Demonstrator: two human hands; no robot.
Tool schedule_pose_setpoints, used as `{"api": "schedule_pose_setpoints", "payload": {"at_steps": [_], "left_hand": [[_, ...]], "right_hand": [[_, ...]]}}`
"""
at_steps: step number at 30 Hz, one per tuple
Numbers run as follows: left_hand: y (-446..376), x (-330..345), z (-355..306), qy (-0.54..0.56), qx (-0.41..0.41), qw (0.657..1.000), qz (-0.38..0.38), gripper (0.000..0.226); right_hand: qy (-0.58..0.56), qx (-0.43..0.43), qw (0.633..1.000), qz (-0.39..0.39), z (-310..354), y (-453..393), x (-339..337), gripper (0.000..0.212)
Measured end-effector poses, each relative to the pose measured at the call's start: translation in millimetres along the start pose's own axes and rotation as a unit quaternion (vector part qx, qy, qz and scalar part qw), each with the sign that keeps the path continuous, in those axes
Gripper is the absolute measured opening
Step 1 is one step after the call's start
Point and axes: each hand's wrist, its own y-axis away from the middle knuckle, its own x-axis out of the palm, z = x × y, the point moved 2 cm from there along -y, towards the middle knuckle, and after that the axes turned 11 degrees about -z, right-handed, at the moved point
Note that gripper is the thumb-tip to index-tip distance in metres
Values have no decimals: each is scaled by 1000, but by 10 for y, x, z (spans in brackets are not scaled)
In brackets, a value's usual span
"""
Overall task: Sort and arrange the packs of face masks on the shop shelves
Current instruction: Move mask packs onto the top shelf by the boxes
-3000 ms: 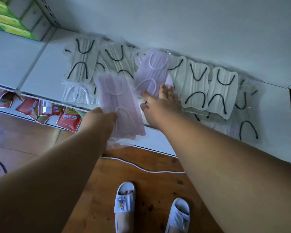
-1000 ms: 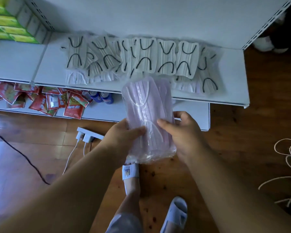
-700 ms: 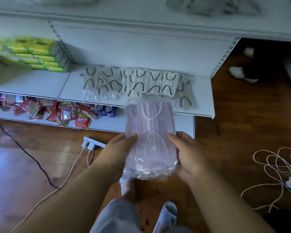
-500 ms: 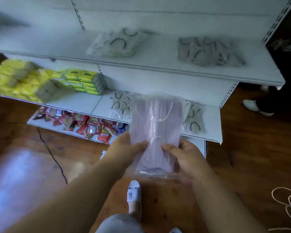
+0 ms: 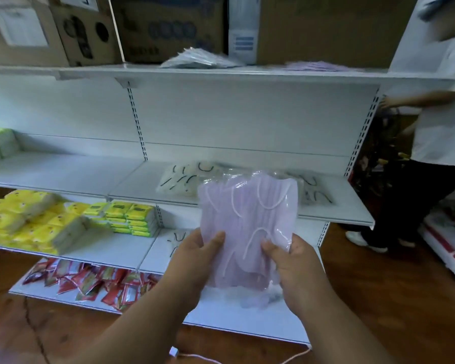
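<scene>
Head view: both hands hold one stack of lilac face-mask packs [image 5: 247, 227] upright in front of the shelving, clear of every shelf. The left hand [image 5: 195, 261] pinches the lower left edge, thumb on the front of the plastic; the right hand [image 5: 292, 261] grips the lower right edge the same way, its fingers [image 5: 269, 249] curled onto the wrapper.

Behind the stack, on the middle shelf [image 5: 336, 214], lie white mask packs with black ear loops [image 5: 184, 179]. On the top shelf [image 5: 221, 72] sit a pale pile of packs [image 5: 200, 60] and, to its right, what looks like a flat lilac pile [image 5: 323, 66], though it is blurred. Yellow tissue packs [image 5: 29, 222] fill the lower left shelf, and a second person in a white top [image 5: 441, 114] stands at the right end.

The step in hand seems to be carrying the sorted lilac packs to their place. The likely next move is lifting the stack to the top shelf and laying it flat on or beside the lilac pile, keeping the slippery wrappers squared so none slide out
</scene>
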Motion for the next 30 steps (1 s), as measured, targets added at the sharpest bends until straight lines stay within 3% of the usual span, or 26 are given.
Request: {"api": "schedule_pose_setpoints", "payload": {"at_steps": [3, 8, 13, 18, 21, 24, 30], "left_hand": [[-127, -174, -252, 20, 7, 1000, 16, 17], [-317, -366, -778, 11, 88, 994, 59, 30], [-409, -319, -1362, 10, 157, 984, 81, 37], [-614, 177, -1866, 27, 186, 978, 92, 20], [-707, 538, -2111, 47, 179, 977, 107, 8], [-795, 886, -2369, 71, 172, 976, 114, 9], [-1088, 1752, -3073, 74, 236, 964, 100, 7]], "right_hand": [[-7, -28, 1000, -6, 229, 27, 221, 17], [-24, -100, 995, -15, 688, 83, 622, 33], [-5, -183, 980, -79, 1194, 5, 774, 27], [-16, -245, 958, -145, 1730, -341, 577, 30], [-54, -245, 953, -172, 2026, -658, 414, 20], [-69, -259, 946, -182, 2333, -991, 259, 12], [-23, -277, 931, -239, 3200, -1852, -198, 28]]}}
